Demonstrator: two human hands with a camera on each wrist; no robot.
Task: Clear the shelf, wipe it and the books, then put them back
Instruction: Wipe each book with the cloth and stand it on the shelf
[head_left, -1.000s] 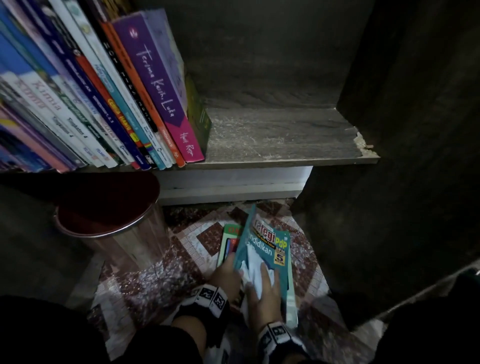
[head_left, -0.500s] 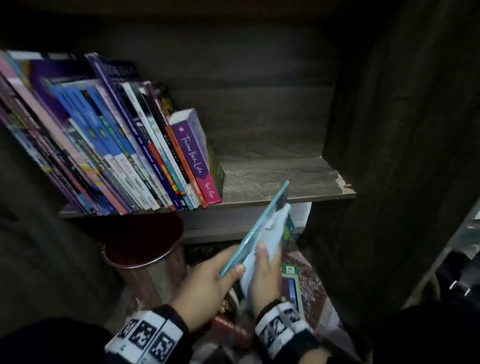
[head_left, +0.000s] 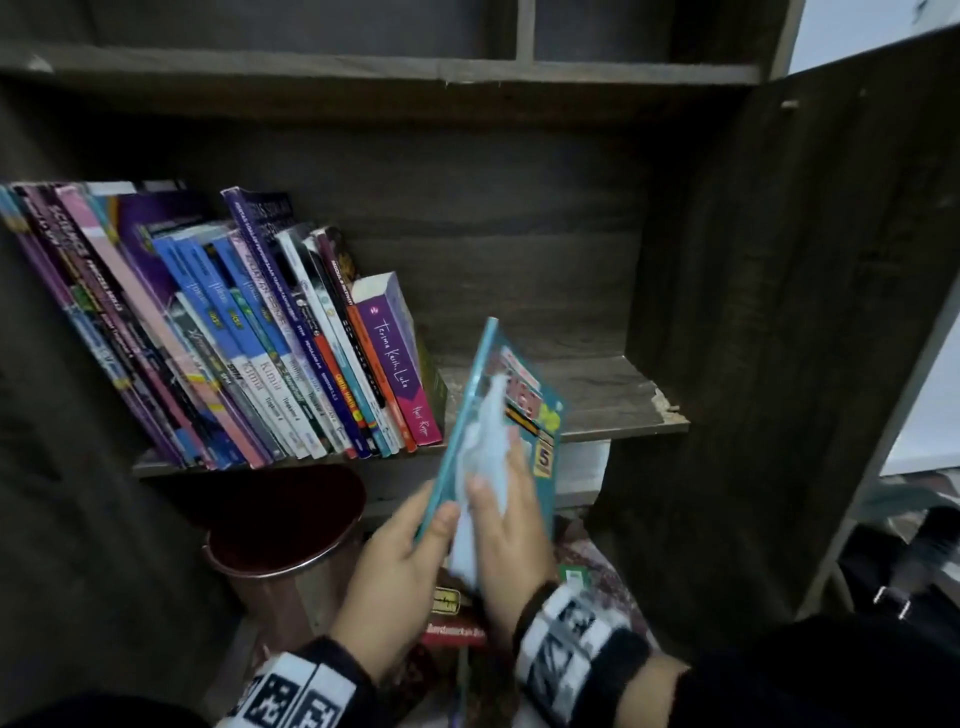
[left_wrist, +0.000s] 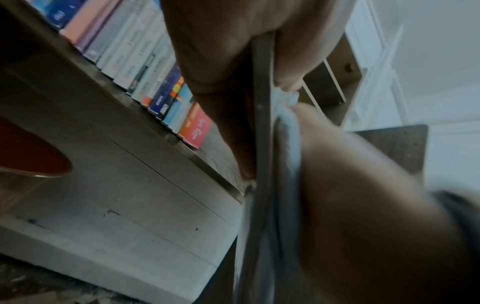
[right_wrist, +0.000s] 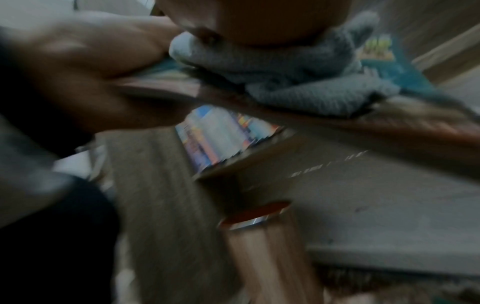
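A thin teal book (head_left: 524, 395) is held up on edge in front of the bare right part of the wooden shelf (head_left: 597, 395). My left hand (head_left: 410, 545) grips its lower corner, thumb on the cover. My right hand (head_left: 511, 504) lies flat on the cover and presses a pale cloth (head_left: 488, 436) against it. The left wrist view shows the book's edge (left_wrist: 262, 123) with the cloth (left_wrist: 285, 133) beside it. Blurred in the right wrist view, the cloth (right_wrist: 298, 78) sits bunched on the cover. A leaning row of books (head_left: 234, 338) fills the shelf's left part, ending in a purple book (head_left: 395, 364).
A copper-coloured bin (head_left: 280, 540) with a dark red inside stands on the floor under the shelf's left half. A few books (head_left: 452, 618) lie on the patterned floor below my hands. The dark cabinet side (head_left: 779, 364) closes the right; another shelf board (head_left: 363, 73) runs above.
The teal book has gone from lying on the floor to being held on edge at shelf height. Both hands rose with it, and the cloth stayed on its cover.
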